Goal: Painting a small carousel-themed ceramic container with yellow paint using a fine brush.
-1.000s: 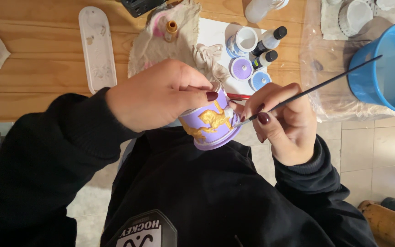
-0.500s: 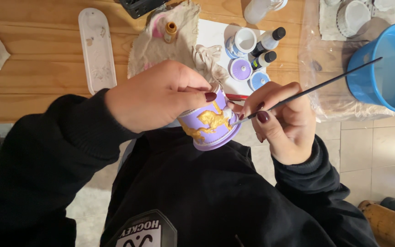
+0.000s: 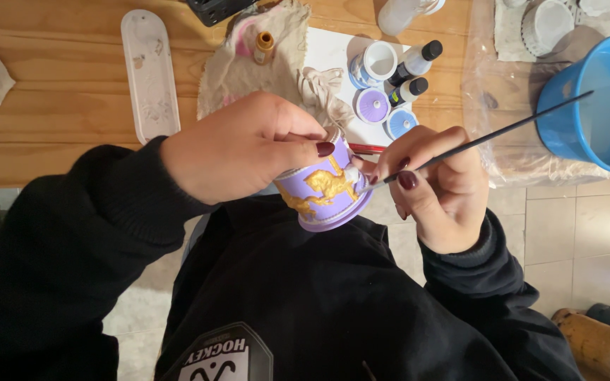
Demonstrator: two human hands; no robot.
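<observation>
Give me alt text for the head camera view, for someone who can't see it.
The left hand grips a small purple pot with gold relief while the right hand holds a thin paintbrush with its tip at the pot's side. Beyond lie paint bottles and a blue tub on a wooden table.

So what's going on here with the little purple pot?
A person in a black sweatshirt is painting a small purple pot with gold raised figures. The left hand grips the pot from above, tilted on its side. The right hand holds a thin paintbrush, its tip touching the pot's side. On the wooden table beyond sit small paint pots, dropper bottles, a stained cloth and a blue bowl of water.
</observation>
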